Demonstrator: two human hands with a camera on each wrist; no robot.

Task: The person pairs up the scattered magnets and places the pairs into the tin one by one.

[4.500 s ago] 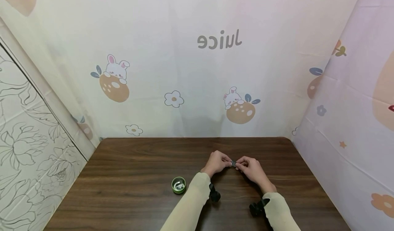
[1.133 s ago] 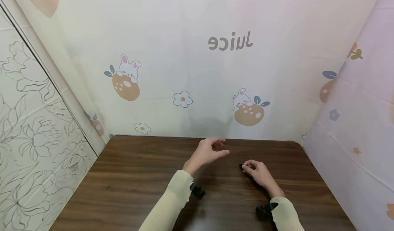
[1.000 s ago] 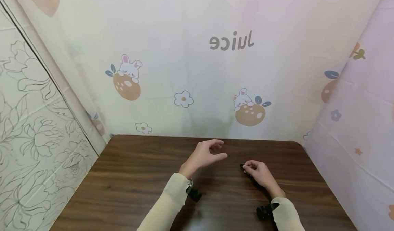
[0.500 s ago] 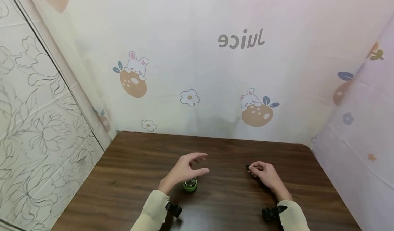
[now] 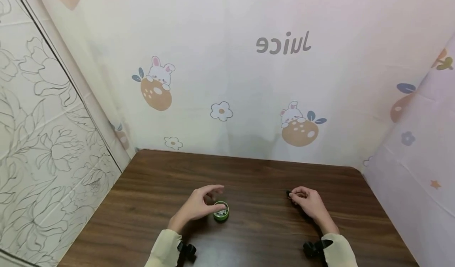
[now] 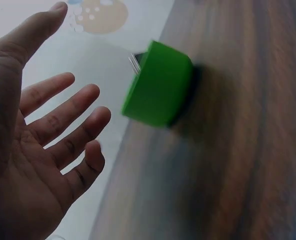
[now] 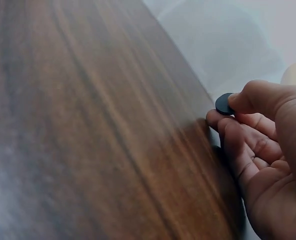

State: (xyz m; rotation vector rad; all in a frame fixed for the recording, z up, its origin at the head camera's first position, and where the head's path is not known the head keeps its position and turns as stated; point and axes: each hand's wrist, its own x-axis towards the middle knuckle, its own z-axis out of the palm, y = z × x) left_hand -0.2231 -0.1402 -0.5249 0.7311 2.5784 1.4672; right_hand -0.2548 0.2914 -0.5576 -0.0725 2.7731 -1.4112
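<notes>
A small dark disc (image 7: 222, 105) is pinched between the thumb and finger of my right hand (image 5: 311, 204), just above the table toward the right. In the right wrist view its flat round face shows; what it is made of I cannot tell. My left hand (image 5: 196, 207) hovers beside a small round green tin (image 5: 221, 218), thumb and fingers spread apart. From the head view the thumb overlaps the tin's rim. The left wrist view shows a gap between the fingers and the green tin's wall (image 6: 163, 82). Shiny metallic pieces (image 6: 135, 63) poke above its rim.
Both hands are over a dark wood-grain table (image 5: 256, 235). A white printed curtain (image 5: 199, 61) hangs behind its far edge, with more cloth at both sides. Each wrist wears a black camera, such as the left wrist camera (image 5: 187, 251).
Earlier both hands met at the disc. The left hand has since let go and moved left to the tin, thumb and fingers apart. The right hand keeps the disc. The head view has shifted.
</notes>
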